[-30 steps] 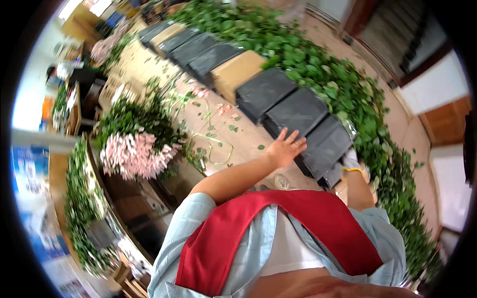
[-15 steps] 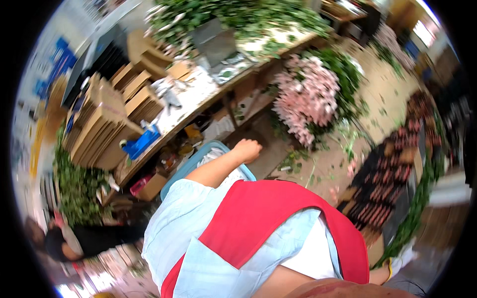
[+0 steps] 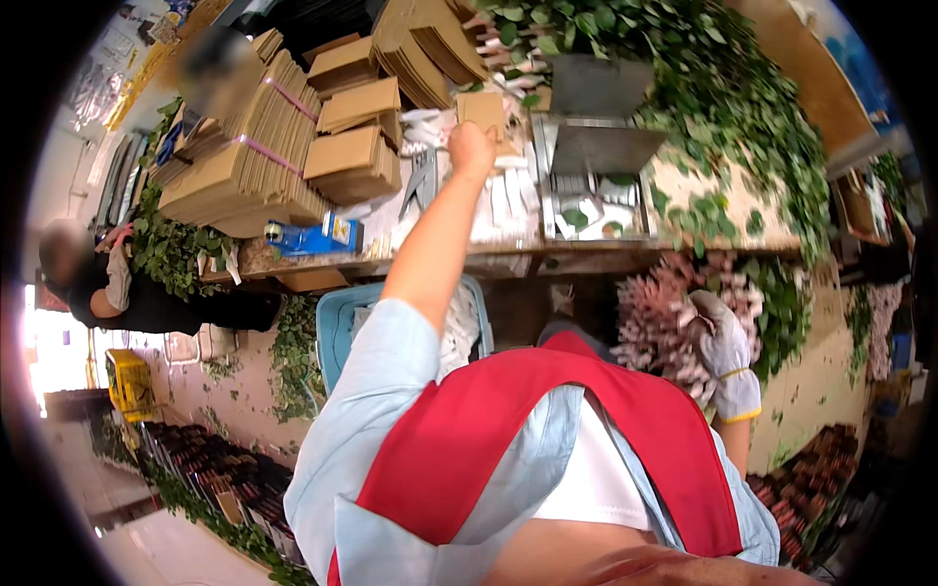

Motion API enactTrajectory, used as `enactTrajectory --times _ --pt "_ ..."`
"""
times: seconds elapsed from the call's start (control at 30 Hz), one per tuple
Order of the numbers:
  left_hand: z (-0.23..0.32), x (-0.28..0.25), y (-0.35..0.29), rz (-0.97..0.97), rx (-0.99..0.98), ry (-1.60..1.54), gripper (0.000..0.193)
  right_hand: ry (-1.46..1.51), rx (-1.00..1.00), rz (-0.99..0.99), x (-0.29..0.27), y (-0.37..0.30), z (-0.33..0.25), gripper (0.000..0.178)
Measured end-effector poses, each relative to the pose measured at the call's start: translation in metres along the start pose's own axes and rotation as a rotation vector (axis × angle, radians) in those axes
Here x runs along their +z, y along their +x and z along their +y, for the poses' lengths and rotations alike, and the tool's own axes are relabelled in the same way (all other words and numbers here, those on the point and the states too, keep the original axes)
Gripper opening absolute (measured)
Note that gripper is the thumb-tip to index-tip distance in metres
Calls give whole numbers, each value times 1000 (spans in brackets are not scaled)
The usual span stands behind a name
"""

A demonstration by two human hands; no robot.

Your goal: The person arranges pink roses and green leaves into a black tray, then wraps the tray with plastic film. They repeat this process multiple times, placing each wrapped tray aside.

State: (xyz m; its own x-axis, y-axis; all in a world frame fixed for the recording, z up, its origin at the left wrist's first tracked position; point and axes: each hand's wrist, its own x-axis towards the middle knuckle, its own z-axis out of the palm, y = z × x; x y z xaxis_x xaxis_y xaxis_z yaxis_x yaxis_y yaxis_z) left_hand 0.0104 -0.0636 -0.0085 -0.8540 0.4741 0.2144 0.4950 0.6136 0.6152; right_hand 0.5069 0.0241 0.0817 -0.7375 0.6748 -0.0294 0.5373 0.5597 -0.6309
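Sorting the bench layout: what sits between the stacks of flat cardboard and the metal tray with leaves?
In the head view, the left hand reaches up there, over pale wrapped bundles, between the cardboard stacks and metal tray.

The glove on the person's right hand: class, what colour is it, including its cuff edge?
The glove is pale grey-white with a yellow-trimmed cuff, seen in the head view beside the pink flowers.

wooden workbench (image 3: 391, 262) | stacked flat cardboard (image 3: 244, 166) | leaf-strewn floor (image 3: 244, 400) | daylight at left
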Motion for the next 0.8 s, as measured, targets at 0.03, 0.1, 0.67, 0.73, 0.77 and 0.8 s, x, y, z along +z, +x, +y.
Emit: enactTrajectory --times 0.03,0.1,0.67,0.73,0.77,0.8 --pt "-8 22 21 -20 -44 33 40 34 -78 -58 -5 25 -5 28" --pt "-7 66 53 69 -71 184 46 164 -129 -183 -17 74 12 29" --pt "-16 -5 38 -87 -76 -249 89 -150 -1302 -201 -33 459 -339 76" --pt "-1 -62 -7 -377 -382 -1136 74 -27 -1340 -100 6 483 -421 30" --pt "-18 -59 -39 -360 -443 -1627 70 49 -1428 1 27 482 -472 15" --pt "-32 -64 -63 -525 -585 -2197 57 7 -1389 -23 44 480 -520 20"
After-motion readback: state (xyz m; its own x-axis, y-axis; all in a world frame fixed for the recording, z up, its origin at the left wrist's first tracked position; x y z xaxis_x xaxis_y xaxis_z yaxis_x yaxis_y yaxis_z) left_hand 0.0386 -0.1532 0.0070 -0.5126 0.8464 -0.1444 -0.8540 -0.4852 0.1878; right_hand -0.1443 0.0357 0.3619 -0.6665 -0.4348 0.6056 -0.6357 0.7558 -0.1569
